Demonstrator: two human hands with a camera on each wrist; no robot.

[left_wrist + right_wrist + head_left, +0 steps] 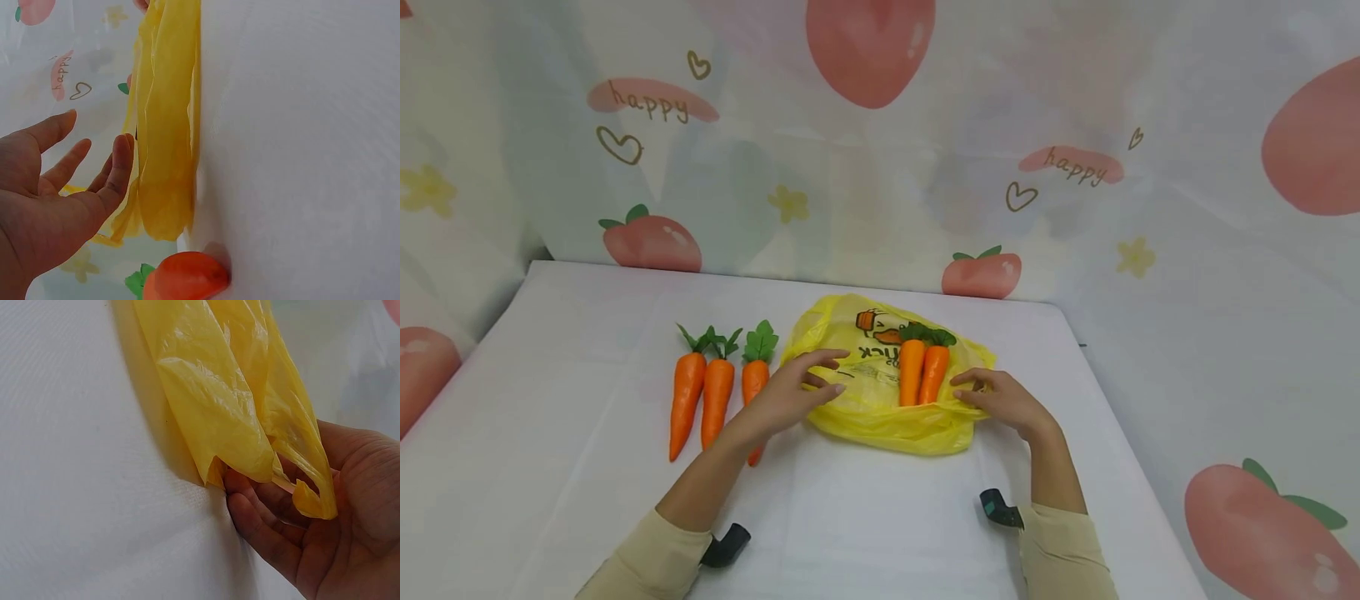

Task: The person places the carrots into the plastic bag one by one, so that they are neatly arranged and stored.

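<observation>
A pale backdrop printed with fruit, hearts, flowers and the word "happy" rises behind the yellow bag and on both sides of it. The table, under a white cover, carries the bag and stretches out around it. The yellow plastic bag itself lies crumpled and flattened, its near edge bunched into folds. Two beige sleeves reach in from the near side of the bag.

Of the hands, the left hand is at the bag's left edge, wide and holding nothing, thumb and fingers apart; whether a fingertip touches the plastic I cannot tell. The right hand is at the bag's right edge, fingers bent, with a strip of plastic between thumb and fingers; I cannot tell whether it pinches it.

Two carrots lie side by side on the bag, their lower ends hidden behind its near folds. Three more carrots lie left of the bag, the closest one partly covered by the left arm. Black curved fittings sit at the wrists, nearer than the bag. Green leafy tops crown the carrots, pointing toward the bag's far side.
</observation>
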